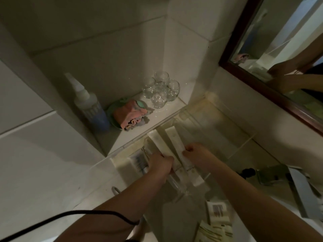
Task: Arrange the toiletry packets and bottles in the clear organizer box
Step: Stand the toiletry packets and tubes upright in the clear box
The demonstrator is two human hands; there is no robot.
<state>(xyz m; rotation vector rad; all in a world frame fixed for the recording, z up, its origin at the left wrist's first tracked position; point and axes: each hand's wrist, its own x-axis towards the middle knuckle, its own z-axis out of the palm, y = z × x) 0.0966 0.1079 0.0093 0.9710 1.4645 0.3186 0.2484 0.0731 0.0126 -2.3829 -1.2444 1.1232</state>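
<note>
The clear box (206, 119) stands on the counter (244, 172) under the mirror (279, 49). Two long white packets (173, 142) lean in its left part; the right part looks bare. The left hand (160, 164) and right hand (197, 153) each pinch a packet end. Four glasses (160, 89) cluster on the ledge (139, 130), beside one bottle (90, 107) and a cloth (130, 114).

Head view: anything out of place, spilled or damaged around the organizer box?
Nothing spilled or broken. Several packets lie loose on the counter outside the clear organizer box, not yet arranged. Both hands, left hand and right hand, are on long packets inside it.
</note>
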